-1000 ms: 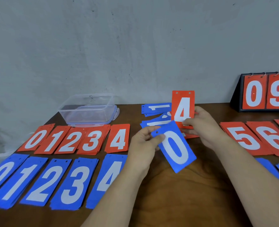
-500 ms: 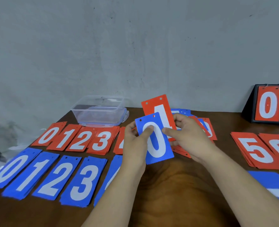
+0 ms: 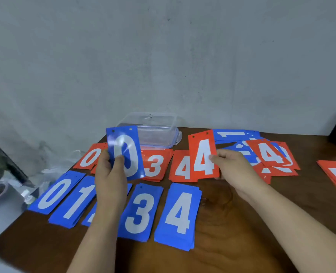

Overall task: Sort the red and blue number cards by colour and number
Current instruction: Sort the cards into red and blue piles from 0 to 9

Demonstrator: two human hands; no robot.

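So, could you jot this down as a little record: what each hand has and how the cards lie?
Left hand: pinches the blue 0 card, held up
Right hand: pinches the red 4 card, by the red 4 pile
Blue row: piles 0, 1, 3, 4 show; 2 mostly hidden
Unsorted heap: red and blue mixed, beyond the right hand
Clear box: at the back of the table

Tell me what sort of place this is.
Likely a plain indoor workroom or storeroom: a bare grey plastered wall, a dark wooden table set against it, and a clear plastic storage box on the table.
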